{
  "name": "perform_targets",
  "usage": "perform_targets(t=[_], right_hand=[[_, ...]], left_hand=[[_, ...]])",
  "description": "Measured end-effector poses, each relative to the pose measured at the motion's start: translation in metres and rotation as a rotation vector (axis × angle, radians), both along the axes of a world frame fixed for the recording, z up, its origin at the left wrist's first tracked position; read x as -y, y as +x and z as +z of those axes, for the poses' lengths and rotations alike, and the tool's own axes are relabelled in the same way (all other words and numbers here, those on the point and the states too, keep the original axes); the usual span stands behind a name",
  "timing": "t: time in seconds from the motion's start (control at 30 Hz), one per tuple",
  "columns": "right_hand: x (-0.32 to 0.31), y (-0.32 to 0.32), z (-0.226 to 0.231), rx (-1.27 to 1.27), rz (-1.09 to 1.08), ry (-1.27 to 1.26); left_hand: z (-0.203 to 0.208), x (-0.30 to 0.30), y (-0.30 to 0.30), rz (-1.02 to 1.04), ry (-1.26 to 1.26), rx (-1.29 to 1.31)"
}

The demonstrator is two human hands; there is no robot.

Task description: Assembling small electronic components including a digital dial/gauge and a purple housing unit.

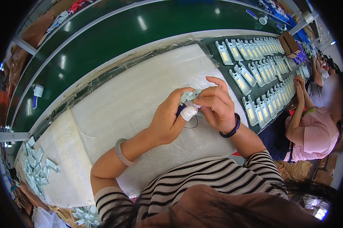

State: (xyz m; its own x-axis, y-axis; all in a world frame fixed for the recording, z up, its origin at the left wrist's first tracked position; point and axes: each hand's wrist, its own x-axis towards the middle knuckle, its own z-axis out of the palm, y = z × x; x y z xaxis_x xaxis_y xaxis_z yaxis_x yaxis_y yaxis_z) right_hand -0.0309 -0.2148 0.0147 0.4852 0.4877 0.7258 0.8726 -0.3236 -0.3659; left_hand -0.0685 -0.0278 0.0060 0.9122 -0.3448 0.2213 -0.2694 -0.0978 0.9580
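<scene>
We looked down on a crinkled white sheet [133, 91] spread over a green bench [256, 92]. Above the sheet's middle was a small pale green plastic part [186, 97]. Our left hand [167, 118] was clamped around it, white tape [189, 113] wrapping the thumb; our right hand [217, 107] had its thumb and forefinger pinched on the same part. A thin dark wire [196, 123] curved above the sheet's middle too. To the right of the sheet we saw rows of pale green cases [240, 83] with yellow panels, and a person in a pink shirt [312, 135] beside them. Loose pale green pieces [36, 167] were heaped at the sheet's left end.
</scene>
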Motion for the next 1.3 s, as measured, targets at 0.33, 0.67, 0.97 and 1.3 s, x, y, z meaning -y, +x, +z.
perform_targets(t=[0.33, 0.67, 0.97, 1.3], right_hand=[[-0.002, -0.007, 0.01, 0.088, -0.073, -0.118], [0.001, 0.0, 0.012, 0.051, -0.017, -0.113], [0.002, 0.0, 0.013, 0.05, -0.01, -0.141], [0.0, -0.002, 0.008, 0.027, -0.025, -0.118]], left_hand=[[-0.004, 0.002, 0.001, 0.045, 0.064, 0.048], [-0.005, 0.002, 0.003, 0.038, 0.094, 0.035], [-0.007, 0.003, 0.004, 0.031, 0.075, 0.034], [-0.011, 0.004, 0.005, 0.053, 0.077, 0.058]])
